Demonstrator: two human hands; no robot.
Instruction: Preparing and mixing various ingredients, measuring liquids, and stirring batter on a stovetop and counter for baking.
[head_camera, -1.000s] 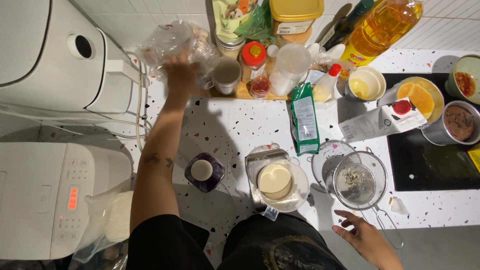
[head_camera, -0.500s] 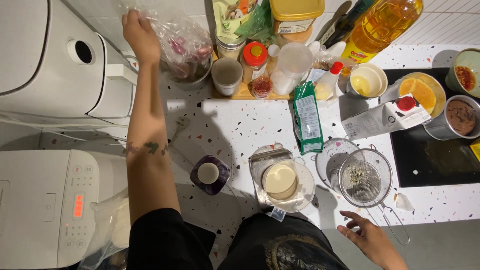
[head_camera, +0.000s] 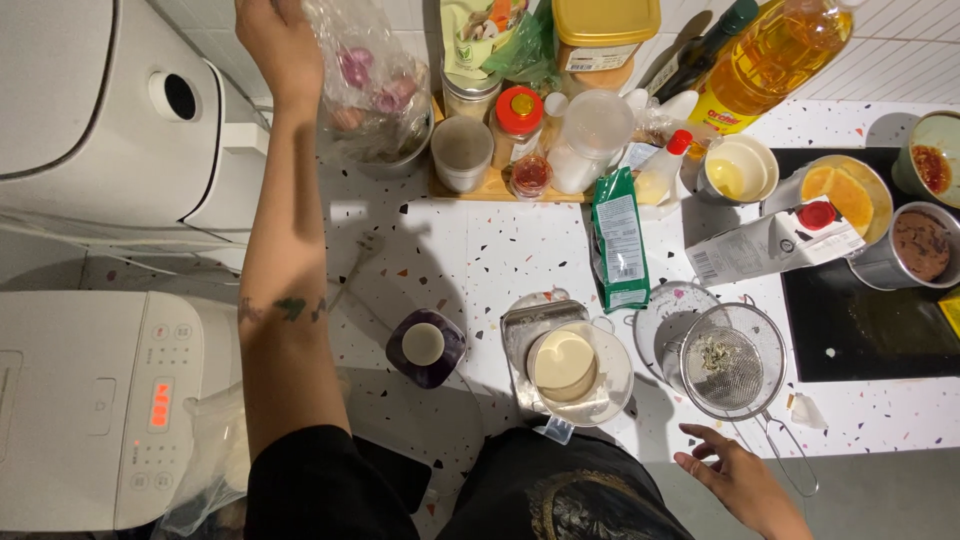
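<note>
My left hand (head_camera: 280, 40) is stretched to the far left of the counter and grips a clear plastic bag (head_camera: 365, 85) with purple onions and other produce inside. The bag hangs over a metal bowl (head_camera: 395, 160). My right hand (head_camera: 735, 475) hovers low at the counter's near edge, fingers apart and holding nothing, just below a metal mesh strainer (head_camera: 735, 365). A glass cup of cream-coloured liquid (head_camera: 565, 365) stands on a small scale between my arms, with a dark purple jar (head_camera: 425, 347) to its left.
White appliances (head_camera: 110, 130) fill the left side. A wooden tray (head_camera: 500, 185) at the back holds jars and cups. A green packet (head_camera: 620, 240), a carton (head_camera: 775, 240), an oil bottle (head_camera: 775, 55), bowls and a black cooktop (head_camera: 870, 320) sit to the right.
My left hand has lifted the plastic bag and carried it farther back and left, over the metal bowl. My right hand has hardly moved.
</note>
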